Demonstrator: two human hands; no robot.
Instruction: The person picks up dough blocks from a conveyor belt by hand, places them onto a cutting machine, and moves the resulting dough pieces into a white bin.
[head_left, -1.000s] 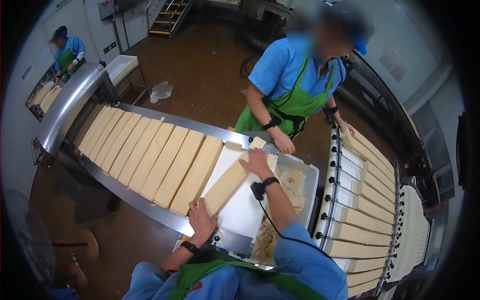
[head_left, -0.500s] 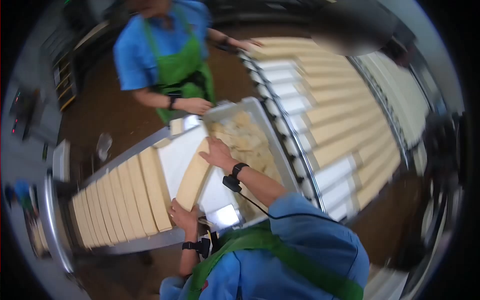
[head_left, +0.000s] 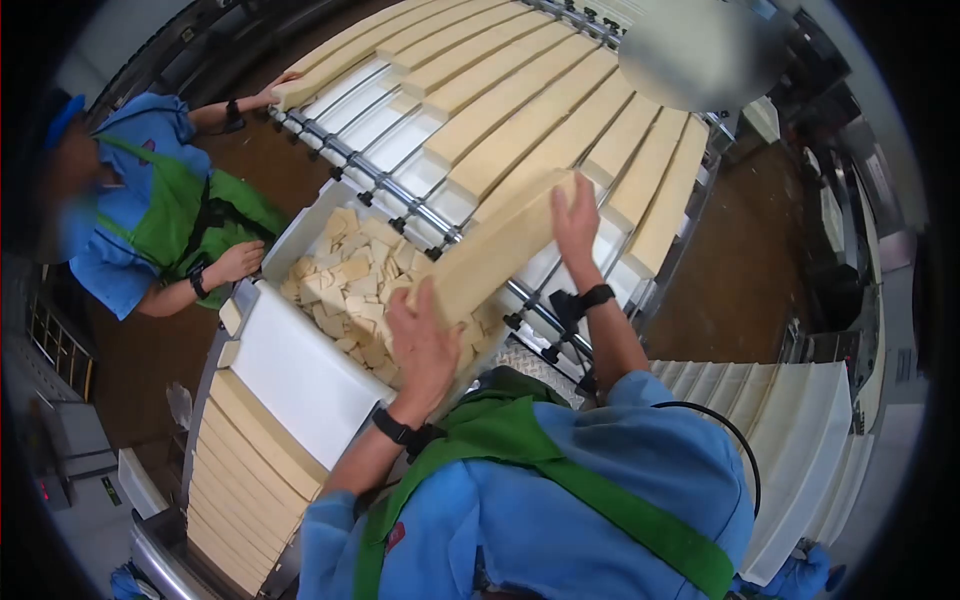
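A long pale-beige bar (head_left: 500, 245) is held up between both of my hands, tilted across the view. My left hand (head_left: 425, 345) grips its near end, above the grey bin (head_left: 295, 235) of broken flat beige pieces (head_left: 345, 280). On the far end, my right hand (head_left: 575, 225) has its fingers closed, over the edge of the roller rack (head_left: 440, 225). Similar long bars (head_left: 530, 90) lie side by side across that rack. The held bar hides part of the bin and of the rack's near edge.
To the left, a white belt (head_left: 290, 350) carries a row of bars (head_left: 240, 470). A co-worker in a green apron (head_left: 235, 205) stands beyond the bin, one hand (head_left: 280, 90) on a bar at the rack. White ridged trays (head_left: 780, 430) stand at right.
My hands have lifted the bar off the white belt and carried it right, over the bin to the rack's edge. My view has turned toward the rack.
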